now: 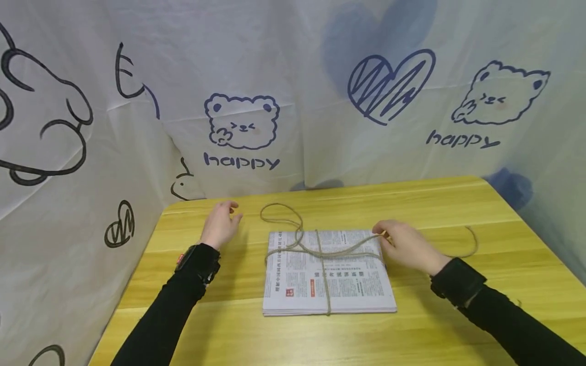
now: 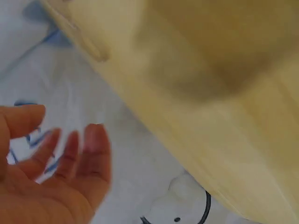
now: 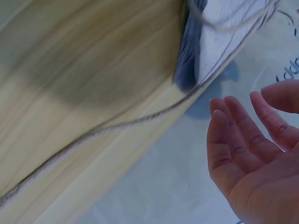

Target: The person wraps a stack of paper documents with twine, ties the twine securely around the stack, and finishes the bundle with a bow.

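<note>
A stack of folded newspapers lies flat on the table. Twine crosses over it both ways, and a loose loop extends past its far left edge. To the left of the stack my left hand hovers with relaxed fingers, holding nothing; the left wrist view shows the hand with fingers apart. My right hand is at the stack's right far corner, near the twine. In the right wrist view that hand has loosely bent fingers apart from the twine, gripping nothing.
The yellow wood-grain table ends at a white curtain printed with bears and hearts. One loose twine end curls on the table beyond my right wrist. Dark straps sit on both wrists.
</note>
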Demonstrator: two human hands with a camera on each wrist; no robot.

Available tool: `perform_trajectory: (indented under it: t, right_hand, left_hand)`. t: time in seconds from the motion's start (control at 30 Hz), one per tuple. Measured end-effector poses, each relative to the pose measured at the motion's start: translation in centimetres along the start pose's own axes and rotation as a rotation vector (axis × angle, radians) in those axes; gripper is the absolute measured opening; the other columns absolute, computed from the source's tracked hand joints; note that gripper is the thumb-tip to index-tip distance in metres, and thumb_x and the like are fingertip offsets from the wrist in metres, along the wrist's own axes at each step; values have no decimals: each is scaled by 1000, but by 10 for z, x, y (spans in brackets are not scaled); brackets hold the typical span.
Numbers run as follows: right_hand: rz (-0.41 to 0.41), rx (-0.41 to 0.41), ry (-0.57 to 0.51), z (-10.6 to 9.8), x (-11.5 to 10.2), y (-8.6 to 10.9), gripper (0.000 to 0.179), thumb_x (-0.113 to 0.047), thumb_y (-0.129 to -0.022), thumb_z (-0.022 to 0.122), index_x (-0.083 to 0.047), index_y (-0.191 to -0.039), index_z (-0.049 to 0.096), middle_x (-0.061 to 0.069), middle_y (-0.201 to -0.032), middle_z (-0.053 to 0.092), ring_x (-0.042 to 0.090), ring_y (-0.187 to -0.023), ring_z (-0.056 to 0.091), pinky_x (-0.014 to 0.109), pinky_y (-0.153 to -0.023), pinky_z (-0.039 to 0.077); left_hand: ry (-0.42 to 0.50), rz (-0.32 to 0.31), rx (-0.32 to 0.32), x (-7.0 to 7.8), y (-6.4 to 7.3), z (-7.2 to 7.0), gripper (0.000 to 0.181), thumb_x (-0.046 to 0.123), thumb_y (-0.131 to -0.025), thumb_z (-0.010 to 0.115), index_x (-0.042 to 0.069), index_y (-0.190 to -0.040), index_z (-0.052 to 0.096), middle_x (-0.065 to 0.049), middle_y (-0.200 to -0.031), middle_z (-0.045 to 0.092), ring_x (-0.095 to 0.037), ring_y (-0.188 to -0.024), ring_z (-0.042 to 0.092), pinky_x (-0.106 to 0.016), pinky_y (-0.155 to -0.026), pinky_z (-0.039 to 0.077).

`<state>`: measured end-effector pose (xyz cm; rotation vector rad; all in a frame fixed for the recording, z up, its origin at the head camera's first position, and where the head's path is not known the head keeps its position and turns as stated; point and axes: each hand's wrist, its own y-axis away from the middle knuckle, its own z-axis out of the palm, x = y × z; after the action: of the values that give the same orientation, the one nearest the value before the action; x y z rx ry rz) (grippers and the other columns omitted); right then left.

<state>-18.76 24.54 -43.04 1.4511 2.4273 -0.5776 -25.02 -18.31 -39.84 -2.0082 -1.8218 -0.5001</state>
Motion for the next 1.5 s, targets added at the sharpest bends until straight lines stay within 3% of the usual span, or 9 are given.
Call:
perform_trajectory:
  t: [0.2, 0.33, 0.53, 0.6, 0.8, 1.03, 1.13, 1.33, 1.5]
  right_hand:
    - [-95, -62, -60, 13, -21, -6, 16, -4, -95, 65, -2, -110, 69, 9, -101, 71, 18, -86, 65, 35, -76, 54]
    - [-156, -130, -73, 25, -34, -13, 15, -10, -94, 70, -6, -108, 69, 7, -101, 70, 17, -88, 66, 34, -78, 56]
    - [-149, -180, -15, 41, -42, -22, 22, -13, -93, 72, -5, -113, 67, 8, -102, 68, 20, -92, 66, 36, -81, 55]
    - [-138, -185, -1, 45, -42, -25, 22, -13, -94, 71, -6, -114, 66, 7, -100, 67, 18, -88, 65, 35, -78, 54]
    - [-114, -183, 45, 52, -42, -32, 12, -13, -94, 72, -9, -101, 64, 0, -84, 62, 9, -71, 53, 27, -65, 46]
    - [-103, -144, 2, 50, -39, -34, 9, -10, -98, 65, -11, -89, 62, -4, -73, 55, 6, -62, 44, 23, -59, 38]
    - [-65, -123, -85, 46, -35, -32, 8, -8, -99, 62, -9, -91, 62, -3, -72, 54, 6, -61, 43, 23, -58, 36]
    - [-10, -63, -167, 39, -22, -28, 6, -6, -99, 58, -4, -97, 63, 0, -74, 55, 7, -60, 41, 23, -59, 36]
    - [47, -52, -150, 33, -15, -25, 4, -7, -98, 59, -6, -96, 62, 0, -72, 54, 8, -58, 41, 23, -57, 34]
  left_hand:
    - [-96, 248, -123, 14, 3, 36, 32, 13, -103, 58, 2, -133, 60, -19, -133, 60, -37, -123, 59, -49, -106, 48]
    - [-185, 350, -182, 33, -4, 58, 35, 12, -103, 58, 6, -137, 59, -16, -139, 60, -37, -132, 54, -48, -114, 42]
    - [-347, 374, -228, 47, -19, 82, 44, 15, -107, 51, 12, -150, 46, -13, -150, 53, -35, -144, 44, -47, -122, 31]
    - [-377, 371, -222, 47, -22, 86, 40, 17, -106, 52, 13, -146, 52, -12, -144, 58, -34, -140, 47, -48, -120, 33]
    - [-268, 408, -164, 41, -20, 76, 21, 18, -102, 60, 9, -114, 74, -11, -109, 71, -30, -107, 66, -43, -102, 50]
    - [158, 328, -114, 16, -8, 39, 29, 24, -107, 51, 6, -120, 70, -13, -113, 70, -27, -99, 65, -40, -87, 52]
    - [253, 298, -72, 4, -1, 24, 31, 25, -108, 48, 7, -123, 69, -13, -114, 70, -26, -92, 62, -37, -79, 49]
    - [78, 295, 10, -9, 8, 14, 25, 22, -105, 56, 6, -111, 74, -10, -94, 71, -17, -74, 52, -32, -70, 42]
    - [-18, 350, 42, -10, 12, 22, 21, 19, -100, 64, 4, -102, 78, -9, -91, 76, -15, -74, 61, -31, -70, 49]
